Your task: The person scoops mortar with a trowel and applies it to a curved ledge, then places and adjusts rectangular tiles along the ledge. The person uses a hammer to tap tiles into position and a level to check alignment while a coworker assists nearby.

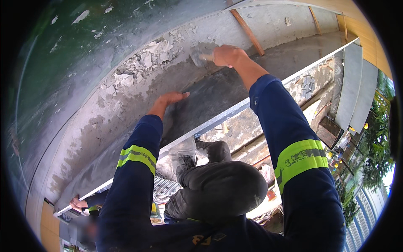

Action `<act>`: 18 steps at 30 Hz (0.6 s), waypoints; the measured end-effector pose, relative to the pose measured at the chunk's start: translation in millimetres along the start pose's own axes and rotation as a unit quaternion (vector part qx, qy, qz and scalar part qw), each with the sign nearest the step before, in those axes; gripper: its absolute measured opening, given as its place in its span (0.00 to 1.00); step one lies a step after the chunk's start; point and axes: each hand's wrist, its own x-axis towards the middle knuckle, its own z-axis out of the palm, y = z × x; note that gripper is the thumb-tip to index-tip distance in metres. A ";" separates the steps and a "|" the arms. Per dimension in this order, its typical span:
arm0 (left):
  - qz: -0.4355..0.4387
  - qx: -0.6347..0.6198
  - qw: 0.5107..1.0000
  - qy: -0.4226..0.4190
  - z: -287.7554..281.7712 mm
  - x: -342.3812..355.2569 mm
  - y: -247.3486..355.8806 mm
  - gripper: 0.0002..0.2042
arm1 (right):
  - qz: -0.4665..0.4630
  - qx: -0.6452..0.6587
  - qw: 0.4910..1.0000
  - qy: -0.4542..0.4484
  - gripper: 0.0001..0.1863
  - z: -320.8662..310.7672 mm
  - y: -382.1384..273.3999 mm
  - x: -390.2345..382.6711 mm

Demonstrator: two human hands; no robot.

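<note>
My right hand point(226, 56) is closed round a blurred tool with a grey head and pale handle point(200, 56); I cannot tell whether it is a brush or scraper. The tool's head is at a damp patch on the grey wall point(245, 54). Lower left, my left hand point(172, 98) lies on a dark grey board point(210, 105) along the foot of the wall, fingers stretched out. White flakes point(147, 59) cling to the wall left of the tool. Below the board's pale edge my bent knee point(228, 185) shows.
Wooden sticks point(247, 31) lean against the wall. A green panel point(54, 71) curves overhead. A co-worker's hand point(77, 203) grips the board's edge at lower left. A metal box point(329, 132), grey panels point(348, 84), rubble and trees point(373, 168) are below and to the right.
</note>
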 end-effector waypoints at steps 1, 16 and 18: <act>-0.008 -0.001 1.000 -0.003 0.5 -0.2 1.4 0.55 | 0.006 0.031 0.999 0.034 0.19 1.9 1.8 1.0; -0.048 -0.030 0.998 -0.021 2.4 -0.2 -9.5 0.54 | 0.034 0.005 0.995 -0.098 0.24 -3.5 -12.1 -24.7; -0.037 -0.023 0.999 -0.010 4.3 7.0 -13.8 0.51 | 0.058 0.051 0.994 -0.079 0.24 -13.9 -12.8 -24.6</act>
